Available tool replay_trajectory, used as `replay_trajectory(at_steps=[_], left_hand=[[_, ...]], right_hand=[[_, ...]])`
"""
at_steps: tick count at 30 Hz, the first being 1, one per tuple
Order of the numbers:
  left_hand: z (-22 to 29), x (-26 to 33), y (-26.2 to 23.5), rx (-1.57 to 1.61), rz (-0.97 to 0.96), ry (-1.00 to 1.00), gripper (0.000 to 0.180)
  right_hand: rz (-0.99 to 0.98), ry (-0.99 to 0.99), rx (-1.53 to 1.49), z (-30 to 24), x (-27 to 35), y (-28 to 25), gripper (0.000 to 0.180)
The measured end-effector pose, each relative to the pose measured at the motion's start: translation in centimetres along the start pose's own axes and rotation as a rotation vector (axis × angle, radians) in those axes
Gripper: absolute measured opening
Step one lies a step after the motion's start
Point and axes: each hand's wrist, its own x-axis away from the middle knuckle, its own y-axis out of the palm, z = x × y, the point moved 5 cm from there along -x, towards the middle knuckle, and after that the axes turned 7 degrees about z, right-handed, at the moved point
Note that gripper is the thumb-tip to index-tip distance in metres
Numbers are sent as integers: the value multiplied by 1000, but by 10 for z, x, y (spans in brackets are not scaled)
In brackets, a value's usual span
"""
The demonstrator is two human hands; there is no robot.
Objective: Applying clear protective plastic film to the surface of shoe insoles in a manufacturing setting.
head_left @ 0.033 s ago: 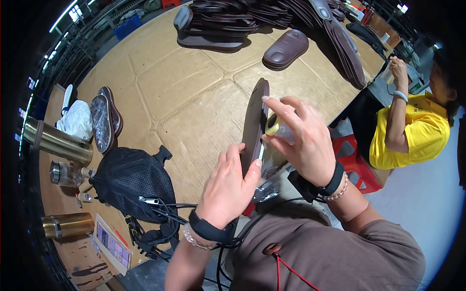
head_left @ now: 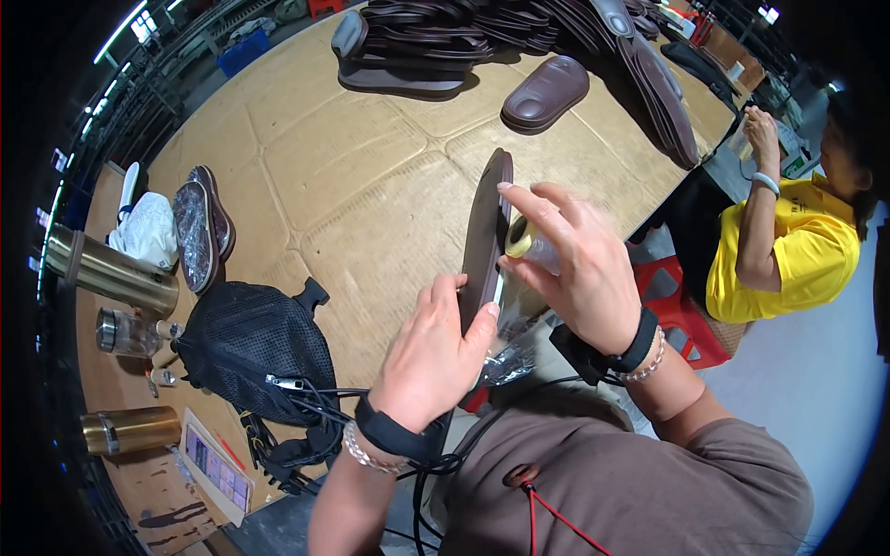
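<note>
Holding up a long brown sole (head_left: pixel 482 246) with the left hand (head_left: pixel 422 357), over the near side of the counter (head_left: pixel 343 204). Got the left fingers closed on the low end of the sole, with the thumb on the right side and the others on the left.

Holding a roll of clear film (head_left: pixel 545 258) with a yellow ring at one end in the right hand (head_left: pixel 598 278), just beside the sole. Got the right fingers bent part way around the roll, with the pointing finger stretched out to the edge of the sole. Cannot tell if touching it there.

Wearing a black band and a string of beads on each wrist. Can see crinkly clear plastic (head_left: pixel 508 363) just below the hands.

Far across the counter, can see a big pile of brown soles (head_left: pixel 417 51), and one lone sole (head_left: pixel 547 94) lying flat nearby.

On the left, can see a wrapped pair of soles (head_left: pixel 193 236) next to a white bundle (head_left: pixel 153 232). Closer in, can spot a black mesh bag (head_left: pixel 255 343), a tall gold flask (head_left: pixel 120 273), a glass jar (head_left: pixel 125 334) and a short gold cup (head_left: pixel 130 430).

On the right, can see a person in a yellow shirt (head_left: pixel 788 246) by a red stool (head_left: pixel 697 324), with a hand raised.
</note>
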Motion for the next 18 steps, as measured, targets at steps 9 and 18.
replay_trajectory(at_steps=[9,18], left_hand=[[4,-43,-15,-53,-430,-237,57],[-10,-52,-8,54,-429,-228,75]], right_hand=[[-248,47,-104,13,-3,9,66],[-325,29,-151,20,-12,8,61]])
